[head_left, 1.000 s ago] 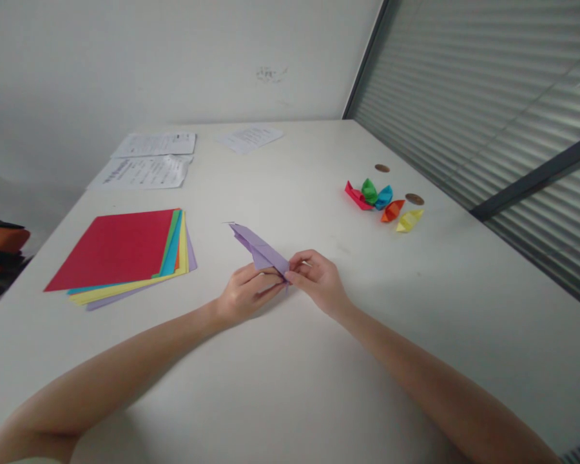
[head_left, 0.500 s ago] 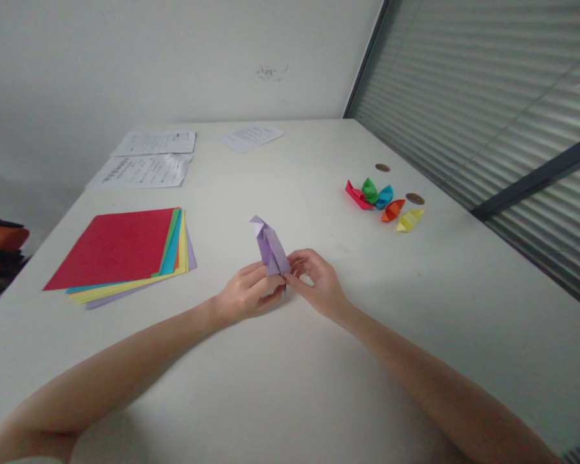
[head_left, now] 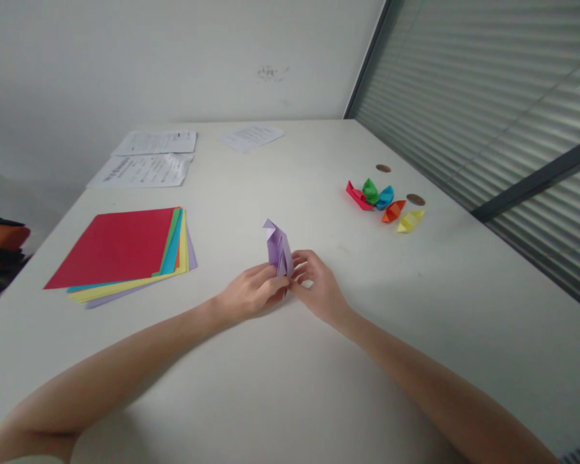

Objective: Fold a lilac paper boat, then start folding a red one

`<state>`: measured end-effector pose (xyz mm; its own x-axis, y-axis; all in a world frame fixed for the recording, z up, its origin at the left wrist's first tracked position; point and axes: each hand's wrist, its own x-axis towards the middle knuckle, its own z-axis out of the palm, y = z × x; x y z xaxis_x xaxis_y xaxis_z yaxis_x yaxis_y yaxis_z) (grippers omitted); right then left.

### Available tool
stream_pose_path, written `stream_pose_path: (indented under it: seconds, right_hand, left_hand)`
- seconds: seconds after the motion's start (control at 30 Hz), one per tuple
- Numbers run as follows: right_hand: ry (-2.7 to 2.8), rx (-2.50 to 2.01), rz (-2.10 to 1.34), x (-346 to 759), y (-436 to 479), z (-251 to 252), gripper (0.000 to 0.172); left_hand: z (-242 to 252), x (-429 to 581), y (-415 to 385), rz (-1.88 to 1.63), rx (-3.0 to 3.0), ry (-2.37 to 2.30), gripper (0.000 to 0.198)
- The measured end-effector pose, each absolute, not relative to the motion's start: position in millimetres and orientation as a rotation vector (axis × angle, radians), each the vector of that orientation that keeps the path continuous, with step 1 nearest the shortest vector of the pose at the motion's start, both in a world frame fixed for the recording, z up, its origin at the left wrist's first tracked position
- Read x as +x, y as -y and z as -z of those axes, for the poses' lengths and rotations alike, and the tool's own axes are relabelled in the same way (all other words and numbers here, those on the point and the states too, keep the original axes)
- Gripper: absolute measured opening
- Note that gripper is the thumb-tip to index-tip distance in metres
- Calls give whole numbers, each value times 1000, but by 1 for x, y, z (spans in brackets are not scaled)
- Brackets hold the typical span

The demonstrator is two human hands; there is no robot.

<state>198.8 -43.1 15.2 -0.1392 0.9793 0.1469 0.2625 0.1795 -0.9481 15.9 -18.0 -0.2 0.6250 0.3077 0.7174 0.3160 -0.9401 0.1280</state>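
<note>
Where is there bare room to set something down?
Bare table lies beyond the purple paper, between the stack and the folded pieces; between the forearms; and right of the right hand, nearer than the yellow piece. Crowded: around the left hand and paper, and among the bunched pieces.

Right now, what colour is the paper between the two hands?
Light purple, clearest in the head view.

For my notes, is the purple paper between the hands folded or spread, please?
Folded: the purple paper shows creases and narrow, angled panels.
</note>
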Motion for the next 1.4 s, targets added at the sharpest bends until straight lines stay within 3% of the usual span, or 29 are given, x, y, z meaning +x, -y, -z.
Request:
stream_pose_path:
  seconds: [0.33, 0.73, 1.0, 1.17, 1.4]
  right_hand:
    - [1483, -1114, -1174, 199, 40, -19, 20]
    - [1340, -1056, -1277, 194, 42, -11, 28]
    - [1241, -996, -1348, 190, 43, -2, 32]
    - [1196, -1041, -1354, 189, 41, -2, 38]
    - [1243, -1126, -1267, 193, 39, 5, 35]
  left_hand:
    - [0, 15, 15, 1390, -2828, 566, 37]
    - [3, 15, 17, 1519, -2786, 762, 37]
    - [12, 25, 22, 2120, -2629, 1209, 44]
    - [7, 27, 21, 2048, -2823, 1702, 16]
    - [6, 23, 14, 1992, -2747, 1825, 9]
